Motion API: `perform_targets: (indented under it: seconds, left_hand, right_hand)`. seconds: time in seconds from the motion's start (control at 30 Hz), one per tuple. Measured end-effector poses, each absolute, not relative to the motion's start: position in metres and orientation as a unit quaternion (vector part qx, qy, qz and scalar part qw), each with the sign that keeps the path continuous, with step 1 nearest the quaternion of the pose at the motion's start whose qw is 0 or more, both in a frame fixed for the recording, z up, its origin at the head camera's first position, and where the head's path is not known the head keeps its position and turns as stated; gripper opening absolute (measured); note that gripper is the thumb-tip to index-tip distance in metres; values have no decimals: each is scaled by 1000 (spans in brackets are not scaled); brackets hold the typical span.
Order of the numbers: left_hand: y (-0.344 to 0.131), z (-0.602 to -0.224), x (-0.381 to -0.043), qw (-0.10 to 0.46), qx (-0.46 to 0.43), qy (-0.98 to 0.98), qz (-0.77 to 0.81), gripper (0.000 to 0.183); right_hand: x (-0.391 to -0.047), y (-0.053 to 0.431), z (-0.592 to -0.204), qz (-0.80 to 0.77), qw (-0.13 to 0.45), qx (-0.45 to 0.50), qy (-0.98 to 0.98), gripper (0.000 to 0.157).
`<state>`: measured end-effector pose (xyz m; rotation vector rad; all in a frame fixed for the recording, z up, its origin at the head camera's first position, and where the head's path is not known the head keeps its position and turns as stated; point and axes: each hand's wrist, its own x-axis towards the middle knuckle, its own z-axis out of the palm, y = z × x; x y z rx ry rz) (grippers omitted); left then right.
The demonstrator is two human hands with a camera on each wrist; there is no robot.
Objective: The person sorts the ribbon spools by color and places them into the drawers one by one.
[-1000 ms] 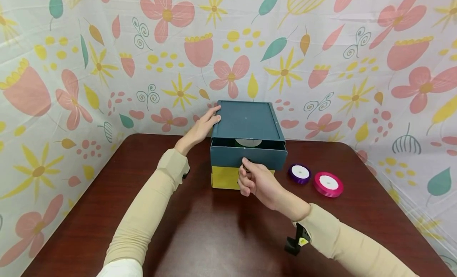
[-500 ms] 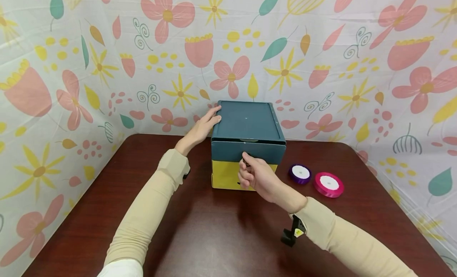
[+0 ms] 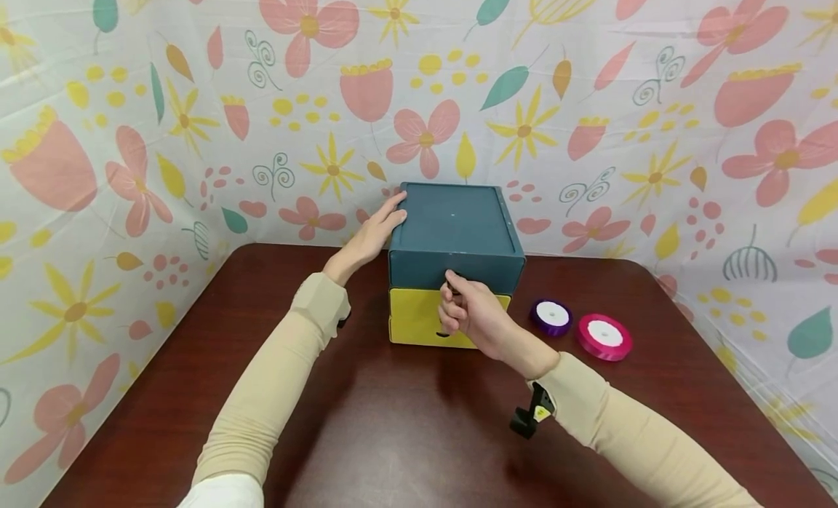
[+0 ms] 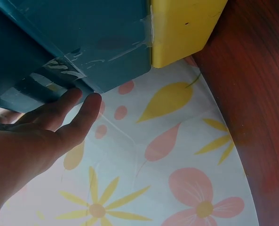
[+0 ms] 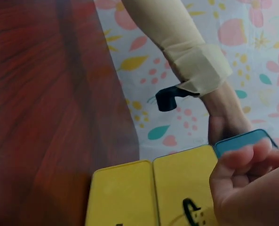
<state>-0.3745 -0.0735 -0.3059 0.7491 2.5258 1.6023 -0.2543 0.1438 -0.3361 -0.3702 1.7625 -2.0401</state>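
Note:
A small drawer cabinet stands at the table's middle back, with a blue drawer unit point(image 3: 458, 213) above yellow drawers point(image 3: 412, 316). The blue drawer front point(image 3: 419, 268) sits flush with its casing. At that front my right hand point(image 3: 478, 315) has curled fingers and pinches a dark handle, mostly hidden by the hand. The right wrist view shows the curled fingers point(image 5: 245, 162) beside the yellow fronts point(image 5: 181, 169), one with a black loop handle point(image 5: 190, 211). My left hand point(image 3: 368, 239) rests against the cabinet's upper left side; its fingertips touch the blue wall point(image 4: 101, 52) in the left wrist view.
Right of the cabinet lie a purple ribbon spool point(image 3: 551, 316) and a pink ribbon spool point(image 3: 604, 338). The dark red wooden table point(image 3: 393, 435) extends toward me. A floral curtain point(image 3: 262, 129) hangs close behind the cabinet.
The blue drawer has slid back into its casing, pushed by my right hand, and a white round thing inside is now hidden. My left hand has stayed on the cabinet's side.

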Motion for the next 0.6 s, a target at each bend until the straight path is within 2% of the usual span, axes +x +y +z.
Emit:
perform_targets:
  seconds: [0.13, 0.23, 0.33, 0.53, 0.6]
  left_hand:
    - [-73, -306, -374, 28, 240, 819, 520, 59]
    - [-74, -306, -374, 29, 242, 819, 520, 59]
    - [-74, -306, -373, 29, 245, 820, 516, 59]
    - [-74, -306, -373, 29, 246, 820, 516, 58]
    - [-73, -307, -373, 29, 246, 820, 515, 58]
  right_hand:
    - [-249, 145, -345, -714, 232, -157, 642, 37]
    - [-241, 147, -359, -687, 274, -180, 648, 31]
    - [-237, 149, -375, -665, 316, -159, 657, 28]
    - [-245, 152, -390, -671, 335, -61, 658, 53]
    - [-249, 153, -391, -694, 329, -40, 639, 55]
